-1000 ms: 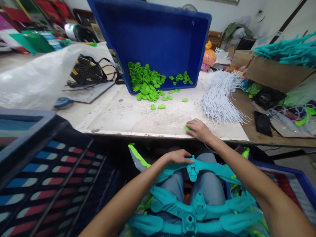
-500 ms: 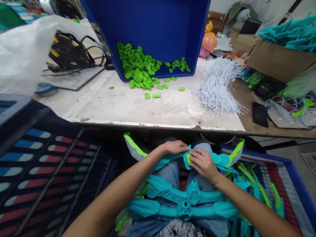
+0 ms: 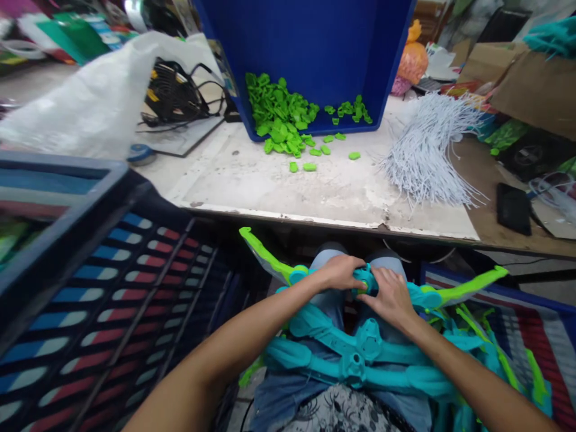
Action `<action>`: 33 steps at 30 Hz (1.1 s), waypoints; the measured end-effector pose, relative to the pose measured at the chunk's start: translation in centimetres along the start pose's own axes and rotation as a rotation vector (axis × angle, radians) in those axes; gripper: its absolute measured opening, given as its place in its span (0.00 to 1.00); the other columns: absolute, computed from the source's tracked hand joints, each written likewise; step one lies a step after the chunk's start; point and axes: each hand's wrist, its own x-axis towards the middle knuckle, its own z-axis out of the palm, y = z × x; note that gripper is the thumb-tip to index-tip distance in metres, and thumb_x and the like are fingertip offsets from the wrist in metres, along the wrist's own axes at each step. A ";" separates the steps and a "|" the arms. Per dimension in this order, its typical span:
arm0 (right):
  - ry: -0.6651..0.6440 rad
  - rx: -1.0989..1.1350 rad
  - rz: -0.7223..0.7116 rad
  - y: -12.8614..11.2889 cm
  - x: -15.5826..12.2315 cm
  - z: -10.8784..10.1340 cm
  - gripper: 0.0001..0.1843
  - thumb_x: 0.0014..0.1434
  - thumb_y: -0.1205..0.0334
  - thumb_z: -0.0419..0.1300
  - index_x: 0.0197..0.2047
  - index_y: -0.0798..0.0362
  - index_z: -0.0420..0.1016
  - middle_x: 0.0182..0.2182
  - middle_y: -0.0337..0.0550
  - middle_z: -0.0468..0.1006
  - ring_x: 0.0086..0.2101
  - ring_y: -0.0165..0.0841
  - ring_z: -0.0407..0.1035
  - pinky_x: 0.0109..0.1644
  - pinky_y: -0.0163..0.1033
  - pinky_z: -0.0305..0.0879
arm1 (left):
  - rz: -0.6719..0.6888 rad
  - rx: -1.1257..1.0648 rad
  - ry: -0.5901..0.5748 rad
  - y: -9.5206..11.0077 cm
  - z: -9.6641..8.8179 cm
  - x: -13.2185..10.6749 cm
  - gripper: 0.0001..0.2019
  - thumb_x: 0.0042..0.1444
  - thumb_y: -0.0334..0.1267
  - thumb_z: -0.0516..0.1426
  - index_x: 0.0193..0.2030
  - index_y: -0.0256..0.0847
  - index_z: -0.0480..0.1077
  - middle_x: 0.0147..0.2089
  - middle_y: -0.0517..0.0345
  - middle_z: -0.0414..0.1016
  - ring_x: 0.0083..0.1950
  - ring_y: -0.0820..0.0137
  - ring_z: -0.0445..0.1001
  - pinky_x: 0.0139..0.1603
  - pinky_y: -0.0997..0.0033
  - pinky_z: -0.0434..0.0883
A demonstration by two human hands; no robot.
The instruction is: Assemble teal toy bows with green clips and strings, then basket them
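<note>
Two hands of mine come close together over my jeans (image 3: 279,393) in the head view, both clamped on the middle of one turquoise bow-shaped part (image 3: 423,297). My left hand (image 3: 342,273) grips its hub from the left, the thumb bent in against it; my right hand (image 3: 392,294) grips it from the right, fingers curled over the top and thumb below. A small green piece (image 3: 362,286) shows at the hub between my fingers, though they hide most of it, so I cannot tell how it sits. The part lies crosswise above my knees, just short of the table (image 3: 252,186), with lime tips slanting up at both ends.

Nearer my body, two more turquoise parts (image 3: 310,324) lie across my lap, one behind the other. On the table, a blue bin (image 3: 306,36) stands tipped toward me, a heap of green pieces (image 3: 283,114) spilling over its lower edge. White ties (image 3: 427,150) lie bundled to the right of it. A dark slatted crate (image 3: 112,186) stands at my left, and a blue crate (image 3: 531,321) at my right.
</note>
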 end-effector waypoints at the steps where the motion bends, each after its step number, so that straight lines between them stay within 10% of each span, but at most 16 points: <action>1: 0.000 -0.016 -0.040 0.1 -0.2 -0.2 0.27 0.53 0.50 0.64 0.52 0.55 0.69 0.37 0.51 0.76 0.39 0.47 0.69 0.39 0.46 0.62 | 0.003 0.064 0.016 0.6 0.2 -0.7 0.23 0.49 0.46 0.63 0.51 0.40 0.70 0.44 0.51 0.75 0.43 0.60 0.73 0.38 0.71 0.65; 7: 0.116 -0.070 -0.216 1.7 -0.2 -1.0 0.27 0.58 0.67 0.51 0.61 0.55 0.62 0.40 0.53 0.74 0.40 0.45 0.67 0.41 0.46 0.63 | 0.215 0.428 0.319 2.0 2.3 -4.1 0.21 0.63 0.32 0.47 0.63 0.46 0.58 0.56 0.44 0.67 0.53 0.58 0.68 0.53 0.56 0.65; 12: 0.094 -0.035 -0.313 2.2 -0.4 -0.1 0.36 0.59 0.68 0.49 0.69 0.52 0.43 0.46 0.55 0.70 0.44 0.46 0.63 0.46 0.49 0.62 | 0.226 0.359 0.374 -0.3 2.4 -6.8 0.17 0.61 0.33 0.50 0.56 0.42 0.67 0.62 0.46 0.63 0.60 0.58 0.64 0.59 0.59 0.63; 17: 0.007 -0.055 -0.352 3.0 -0.5 0.1 0.39 0.61 0.58 0.57 0.69 0.54 0.42 0.43 0.51 0.71 0.43 0.45 0.63 0.48 0.49 0.59 | -0.363 0.203 0.854 -6.2 -0.7 -12.2 0.30 0.52 0.50 0.58 0.56 0.30 0.66 0.61 0.34 0.64 0.62 0.46 0.60 0.62 0.49 0.58; 22: 0.041 -0.251 -0.386 2.6 0.6 0.4 0.40 0.55 0.56 0.64 0.65 0.63 0.55 0.35 0.50 0.72 0.36 0.44 0.63 0.41 0.47 0.58 | -0.484 -0.306 0.376 -11.1 -2.4 -15.6 0.31 0.46 0.62 0.54 0.41 0.33 0.74 0.35 0.48 0.77 0.35 0.56 0.74 0.34 0.65 0.70; 29: 0.027 -0.229 -0.476 0.9 1.6 1.0 0.40 0.56 0.49 0.63 0.64 0.64 0.57 0.33 0.49 0.73 0.35 0.41 0.63 0.37 0.44 0.58 | -0.517 -0.413 0.413 -12.1 -3.6 -16.0 0.28 0.35 0.64 0.60 0.28 0.37 0.73 0.18 0.62 0.65 0.22 0.71 0.61 0.21 0.76 0.57; 33: 0.218 -0.006 -0.415 2.2 2.4 -1.5 0.24 0.63 0.46 0.54 0.54 0.56 0.71 0.37 0.49 0.75 0.38 0.40 0.65 0.42 0.45 0.60 | -0.568 -0.461 0.513 -12.1 -2.0 -16.0 0.30 0.31 0.67 0.60 0.24 0.37 0.71 0.17 0.64 0.61 0.20 0.74 0.57 0.20 0.77 0.54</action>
